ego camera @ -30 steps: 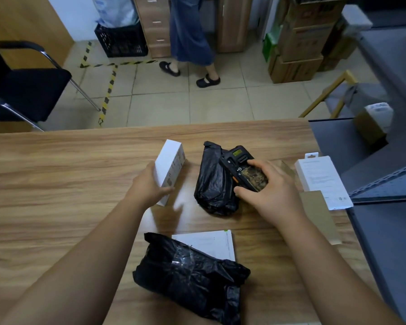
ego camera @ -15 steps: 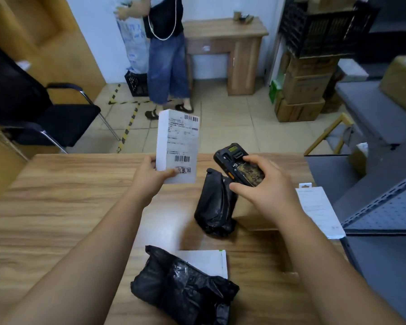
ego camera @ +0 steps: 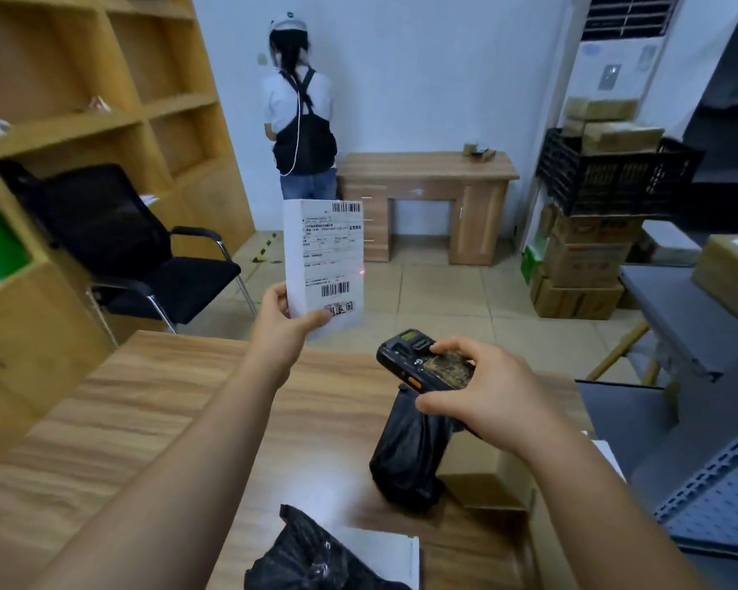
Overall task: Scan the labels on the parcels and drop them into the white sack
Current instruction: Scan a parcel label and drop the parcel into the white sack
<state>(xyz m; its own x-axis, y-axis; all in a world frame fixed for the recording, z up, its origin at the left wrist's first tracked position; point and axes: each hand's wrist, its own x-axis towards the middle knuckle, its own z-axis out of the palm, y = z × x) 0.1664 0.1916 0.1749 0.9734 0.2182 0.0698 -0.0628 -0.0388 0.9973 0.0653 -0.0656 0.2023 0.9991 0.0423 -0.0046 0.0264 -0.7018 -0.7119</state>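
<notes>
Holding white box [ego camera: 324, 266] upright, left hand [ego camera: 284, 319] pinching bottom corner; right hand [ego camera: 482, 391] fingers curled round scanner [ego camera: 422, 361], red dot on label.

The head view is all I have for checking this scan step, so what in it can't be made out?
- White sack: nowhere in the head view.
- Label on the white box: print too small and blurred to read.
- Scanner: screen covered by the right hand.
- Near black bag: cut off by the bottom edge.
- Flat white parcel: partly under that bag.

Bare wooden table [ego camera: 154, 419] left; black bags [ego camera: 405, 453] crowd the right.
</notes>
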